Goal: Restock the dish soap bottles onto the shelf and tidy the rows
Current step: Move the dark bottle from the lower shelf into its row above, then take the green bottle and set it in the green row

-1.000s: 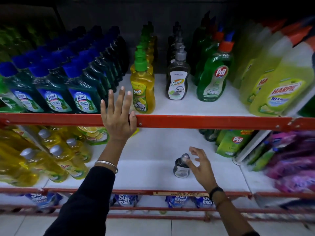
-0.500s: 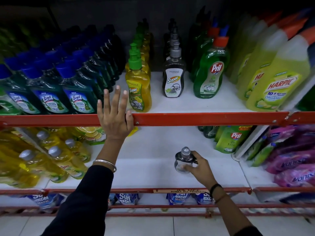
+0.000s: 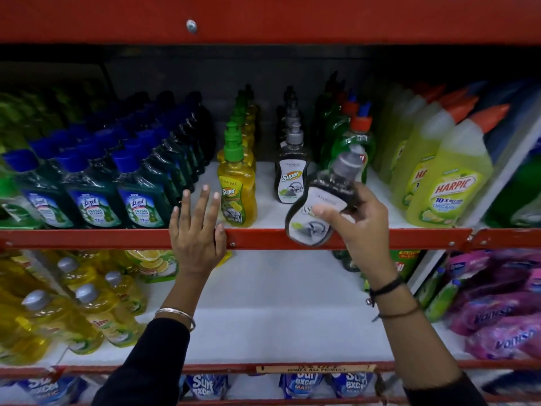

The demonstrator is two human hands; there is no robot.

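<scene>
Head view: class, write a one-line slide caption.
Right hand lifts a tilted dark soap bottle towards its row while left hand rests on the red shelf rail.

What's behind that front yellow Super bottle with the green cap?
Behind the yellow Super bottle more green-capped bottles line up toward the dark back; their bodies are mostly covered.

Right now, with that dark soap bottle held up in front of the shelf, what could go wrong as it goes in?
The right hand holds the dark bottle tilted, out past the red shelf rail; a slip would probably drop it onto the white shelf below.

The matching dark row sits between the yellow bottles and the green Pril bottle, so a careless push could topple a neighbour.

The left hand rests on the rail beside the yellow bottle and could nudge it.
</scene>
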